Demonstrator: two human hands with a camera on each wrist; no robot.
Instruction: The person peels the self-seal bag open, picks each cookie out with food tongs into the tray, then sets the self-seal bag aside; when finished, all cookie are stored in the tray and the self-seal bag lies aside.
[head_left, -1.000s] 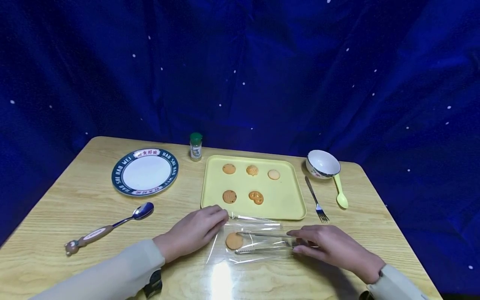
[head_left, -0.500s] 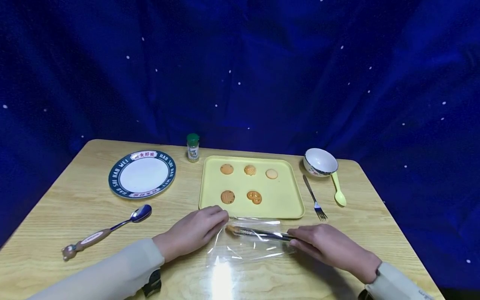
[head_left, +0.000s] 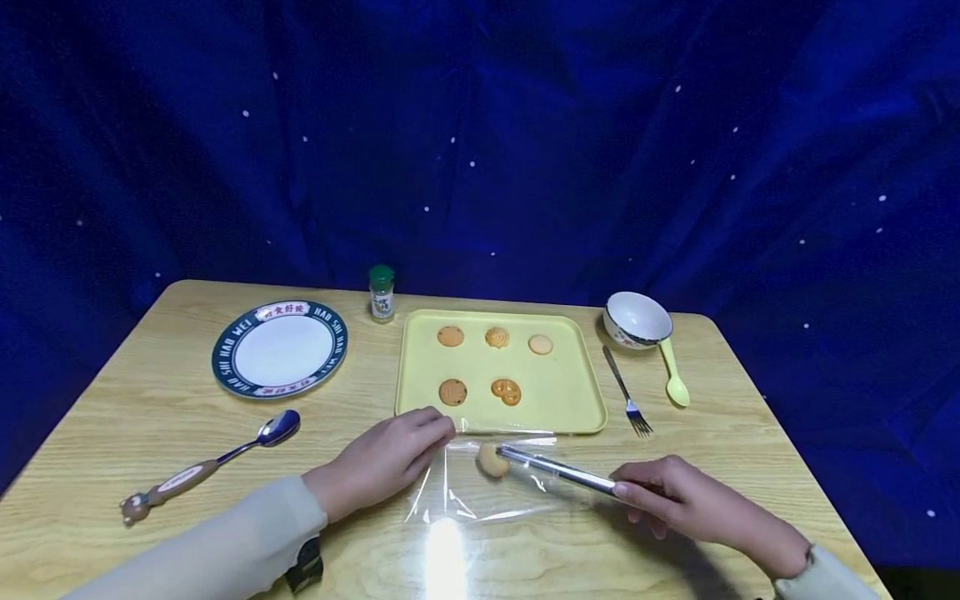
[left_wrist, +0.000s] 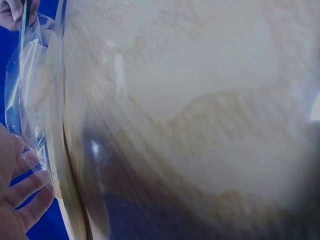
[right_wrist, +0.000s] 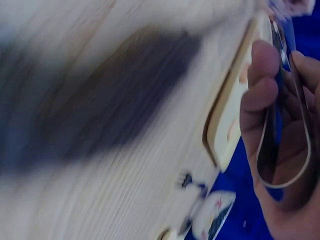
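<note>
My right hand (head_left: 675,504) grips metal tongs (head_left: 558,471), whose squeezed tips meet the edge of a round cookie (head_left: 491,460). The cookie shows through a clear plastic bag (head_left: 480,500) lying before the tray. In the right wrist view, the tongs' curved end (right_wrist: 285,182) rests within the palm, with thumb and fingers on both arms. At the bag's left corner, my left hand (head_left: 393,454) pinches the film. Its fingers (left_wrist: 32,192) show against the crinkled plastic in the left wrist view.
The yellow tray (head_left: 558,400) behind the bag bears several cookies. At left are a rimmed plate (head_left: 283,350) and a bear-handled spoon (head_left: 202,471). A green-capped shaker (head_left: 382,296) stands behind. To the right are a fork (head_left: 626,392), a bowl (head_left: 637,321) and a yellow-green spoon (head_left: 675,375).
The tongs have squeezed together on the cookie, which lay flat between their spread arms. The right hand, tongs and cookie have shifted right. The left hand stays at the bag's corner.
</note>
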